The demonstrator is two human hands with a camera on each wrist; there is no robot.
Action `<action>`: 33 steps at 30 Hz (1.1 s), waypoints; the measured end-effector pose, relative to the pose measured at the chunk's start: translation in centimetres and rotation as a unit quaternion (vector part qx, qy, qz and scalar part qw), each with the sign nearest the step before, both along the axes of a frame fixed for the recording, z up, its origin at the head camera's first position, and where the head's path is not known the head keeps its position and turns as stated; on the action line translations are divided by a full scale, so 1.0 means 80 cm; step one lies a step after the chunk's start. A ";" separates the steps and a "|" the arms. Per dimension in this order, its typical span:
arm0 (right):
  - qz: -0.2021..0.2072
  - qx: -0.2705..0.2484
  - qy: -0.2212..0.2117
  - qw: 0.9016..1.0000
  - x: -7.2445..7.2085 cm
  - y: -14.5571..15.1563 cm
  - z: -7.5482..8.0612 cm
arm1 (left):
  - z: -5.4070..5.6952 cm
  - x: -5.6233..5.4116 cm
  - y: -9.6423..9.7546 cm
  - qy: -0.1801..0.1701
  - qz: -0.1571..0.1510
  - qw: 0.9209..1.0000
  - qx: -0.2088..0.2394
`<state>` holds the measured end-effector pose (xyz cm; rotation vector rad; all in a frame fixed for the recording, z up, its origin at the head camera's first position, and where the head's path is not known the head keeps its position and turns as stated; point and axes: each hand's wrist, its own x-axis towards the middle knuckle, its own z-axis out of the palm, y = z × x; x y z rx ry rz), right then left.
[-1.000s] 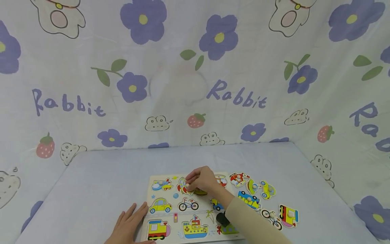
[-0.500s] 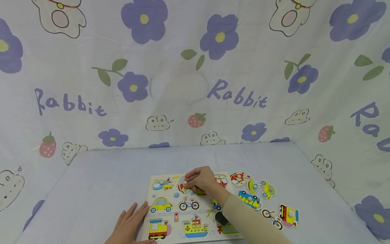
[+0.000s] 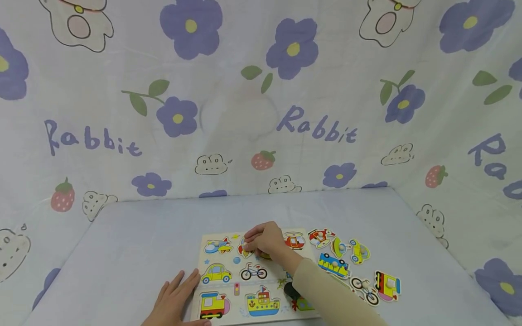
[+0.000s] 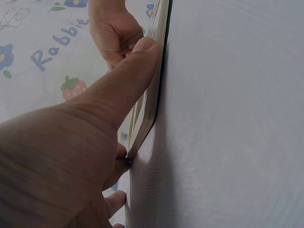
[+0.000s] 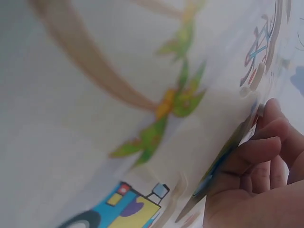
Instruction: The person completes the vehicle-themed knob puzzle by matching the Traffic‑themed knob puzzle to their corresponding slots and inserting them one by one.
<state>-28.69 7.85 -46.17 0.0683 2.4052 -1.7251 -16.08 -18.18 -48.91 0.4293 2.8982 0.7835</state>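
Observation:
My right hand (image 3: 267, 240) pinches the small knob of a red-and-white rocket puzzle piece (image 3: 241, 249) over the top row of the wooden puzzle board (image 3: 234, 319). Much of the piece is hidden behind the fingers. In the right wrist view, thumb and fingertips meet at the pale knob (image 5: 261, 110), close over the board's surface. At the board's left side lies my left hand (image 3: 175, 296), fingers spread. Its thumb (image 4: 142, 52) rests along the board's edge in the left wrist view. A knobbed airplane piece (image 3: 218, 246) sits in the top left slot.
Right of the board lie loose knobbed pieces: a helicopter (image 3: 321, 237), a flying saucer (image 3: 338, 247), a yellow car (image 3: 360, 252), a blue bus (image 3: 333, 265), a bicycle (image 3: 364, 290) and a train (image 3: 387, 286). A patterned curtain (image 3: 236, 113) stands behind the table.
The right hand has shifted slightly left with the rocket piece, which has turned and now shows less beside the fingers. The left hand stays at the board's edge.

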 end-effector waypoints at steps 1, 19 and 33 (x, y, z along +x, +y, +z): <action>-0.002 0.000 -0.001 1.000 0.000 0.000 0.001 | 0.000 0.000 0.000 -0.003 0.000 1.000 0.002; -0.016 0.013 -0.001 1.000 -0.003 -0.006 -0.004 | -0.003 0.000 0.002 0.014 0.017 1.000 0.010; 0.005 0.014 -0.023 1.000 -0.004 0.001 0.001 | -0.003 -0.001 0.001 0.006 0.006 1.000 0.007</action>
